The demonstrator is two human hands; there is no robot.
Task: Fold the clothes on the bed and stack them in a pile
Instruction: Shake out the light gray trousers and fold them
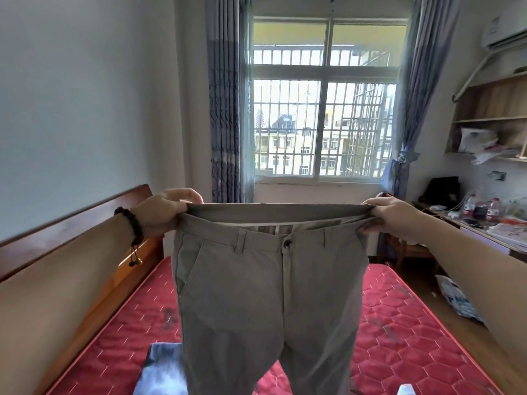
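A pair of grey-beige trousers (265,295) hangs in the air in front of me, front side toward me, waistband stretched wide. My left hand (162,212) grips the left end of the waistband; a dark bead bracelet is on that wrist. My right hand (390,216) grips the right end. The legs drop out of view at the bottom. Below lies the red quilted mattress (399,337) of the bed. A blue-grey garment (162,369) lies on it at the lower left, partly hidden by the trousers. A small pale cloth edge (406,390) shows at the bottom right.
A wooden headboard (71,232) runs along the bed's left side. A barred window (322,109) with blue curtains is straight ahead. A cluttered desk (484,223) with bottles and wall shelves stand at the right. A plastic bag (456,300) lies on the floor beside the bed.
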